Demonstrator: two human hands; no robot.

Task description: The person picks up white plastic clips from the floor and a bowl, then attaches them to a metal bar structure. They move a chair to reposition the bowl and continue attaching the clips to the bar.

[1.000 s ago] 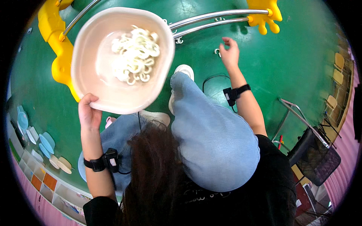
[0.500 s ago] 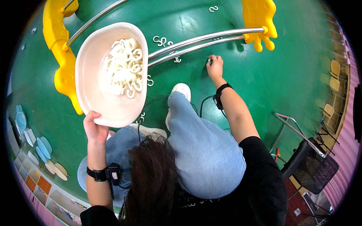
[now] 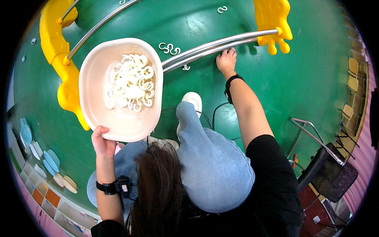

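My left hand (image 3: 104,142) grips the near rim of a pale plastic basin (image 3: 118,125), thumb over the edge. Inside lies a pile of white S-shaped plastic hooks (image 3: 136,85). My right hand (image 3: 226,62) reaches down to the green floor beside a curved metal bar, its fingers stretched out and apart. The bar's edge is close to the fingertips; no object shows in this hand. More white hooks (image 3: 169,48) lie on the floor right of the basin, and a smaller group (image 3: 186,68) sits just below the bar.
Curved metal bars (image 3: 213,45) join yellow plastic frame parts (image 3: 272,19) at right and left (image 3: 71,91). Another hook (image 3: 222,9) lies far ahead. A black chair (image 3: 329,173) stands at right; pale blue items (image 3: 51,160) lie at left near shelves (image 3: 59,201). A cable (image 3: 215,112) crosses the floor.
My right hand has moved forward to the metal bar, and its fingers have gone from curled to stretched. The basin has shifted slightly down and right in view.
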